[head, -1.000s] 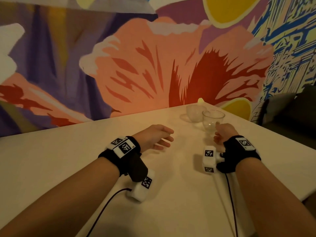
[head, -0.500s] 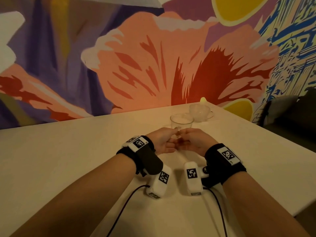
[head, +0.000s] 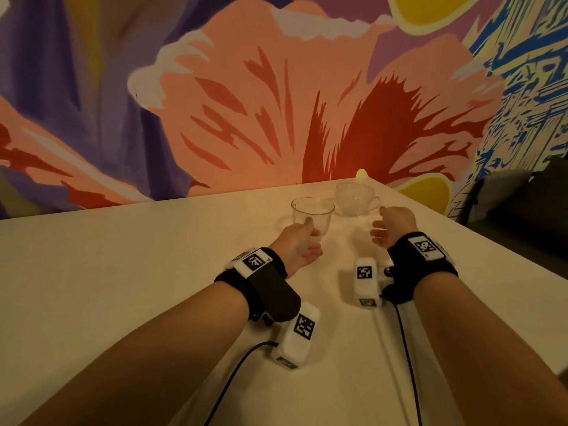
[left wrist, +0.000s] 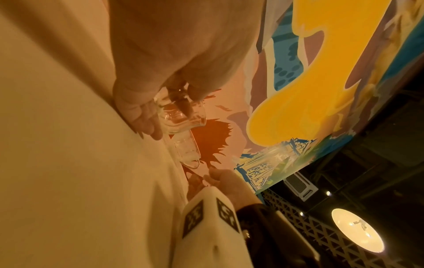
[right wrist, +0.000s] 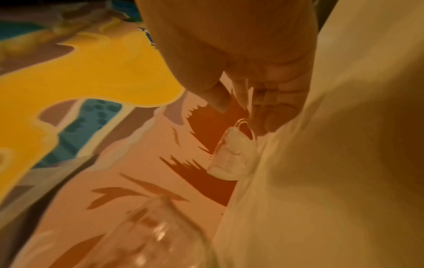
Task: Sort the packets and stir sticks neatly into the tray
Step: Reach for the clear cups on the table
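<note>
No packets, stir sticks or tray appear in any view. Two clear glass vessels stand on the white table [head: 123,272]. The nearer is a handleless glass cup [head: 313,210] [left wrist: 183,117] [right wrist: 149,235]. My left hand [head: 307,241] [left wrist: 172,108] holds it, thumb on its side and fingers at its base. Behind it to the right stands a handled glass mug [head: 352,196] [left wrist: 187,150] [right wrist: 231,156]. My right hand [head: 379,222] [right wrist: 241,114] hovers just right of the mug, fingers loosely extended close to its handle and holding nothing.
The table meets a painted mural wall at the back, and its right edge runs diagonally close to my right arm. A dark chair [head: 522,210] sits beyond that edge. A small yellow light [head: 361,174] glows at the table's far corner. Wrist cables trail toward me.
A second ago the glass cup stood near the right hand. Both hands met at it, and it now stands further left in the left hand. The right hand has moved to the mug.
</note>
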A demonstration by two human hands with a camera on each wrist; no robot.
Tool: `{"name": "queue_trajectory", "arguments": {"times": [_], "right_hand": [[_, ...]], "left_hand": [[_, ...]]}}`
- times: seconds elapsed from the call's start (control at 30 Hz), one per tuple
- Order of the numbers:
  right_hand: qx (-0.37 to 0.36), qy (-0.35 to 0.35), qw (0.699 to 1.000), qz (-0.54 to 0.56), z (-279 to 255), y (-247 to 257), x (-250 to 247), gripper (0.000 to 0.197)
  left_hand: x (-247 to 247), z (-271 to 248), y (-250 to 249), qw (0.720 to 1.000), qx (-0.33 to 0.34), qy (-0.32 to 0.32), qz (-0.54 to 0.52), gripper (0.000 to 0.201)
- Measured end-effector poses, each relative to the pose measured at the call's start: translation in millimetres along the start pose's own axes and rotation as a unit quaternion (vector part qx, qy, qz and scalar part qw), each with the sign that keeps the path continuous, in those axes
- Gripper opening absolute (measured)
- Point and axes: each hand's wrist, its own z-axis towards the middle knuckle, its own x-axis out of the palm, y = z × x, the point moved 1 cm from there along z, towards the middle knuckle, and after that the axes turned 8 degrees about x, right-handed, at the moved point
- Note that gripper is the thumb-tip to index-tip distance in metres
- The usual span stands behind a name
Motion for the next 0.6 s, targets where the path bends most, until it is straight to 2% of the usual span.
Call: {"name": "queue_trajectory", "arguments": {"times": [0.1, 0.23, 0.4, 0.47, 0.6], "right_hand": [[0.011, 0.006, 0.999, -0.052, 24, 3, -1, 0.053], [-0.018, 0.034, 0.994, -0.101, 42, 11, 3, 0.056], [-0.054, 0.019, 0.988, -0.142, 49, 21, 11, 0.041], [-0.041, 0.013, 0.990, -0.137, 51, 20, 13, 0.037], [-0.004, 0.060, 0.994, -0.096, 47, 13, 27, 0.027]], "left_hand": [[-7, -1, 0, 0.999, -0.011, -0.005, -0.042, 0.030], [-22, -7, -3, 1.000, -0.002, -0.005, -0.031, 0.028], [-47, -19, -18, 1.000, 0.006, 0.005, 0.006, 0.028], [-55, -26, -24, 1.000, 0.009, 0.005, 0.026, 0.028], [-76, -43, -32, 0.998, 0.023, -0.007, 0.055, 0.028]]}}
